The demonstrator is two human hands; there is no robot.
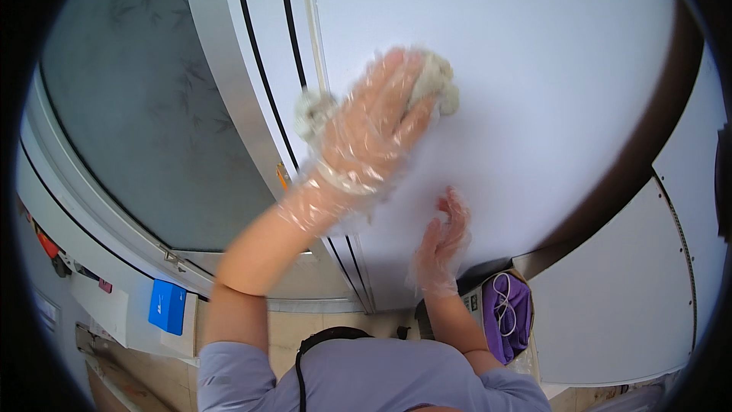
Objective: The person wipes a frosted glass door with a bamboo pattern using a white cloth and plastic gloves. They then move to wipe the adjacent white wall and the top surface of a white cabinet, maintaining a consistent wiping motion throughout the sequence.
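Observation:
My left hand (pixel 372 120), in a clear plastic glove, presses a bunched whitish cloth (pixel 432 83) to a smooth white wall (pixel 514 68). Another part of the cloth sticks out on the hand's left side, near the door frame. A pale bangle (pixel 349 180) shows through the glove at the wrist. Lower and to the right, my right hand (pixel 443 240) wears a similar loose glove. Its fingers are slightly curled and apart, with nothing in them. It is close to the white wall; whether it touches cannot be told.
Left of the wall is a door with a frosted glass panel (pixel 148 126) and a pale frame. A box with purple fabric and a white cord (pixel 506 317) stands below my right hand. A white panel (pixel 617 297) is at right, a blue box (pixel 167 306) at lower left.

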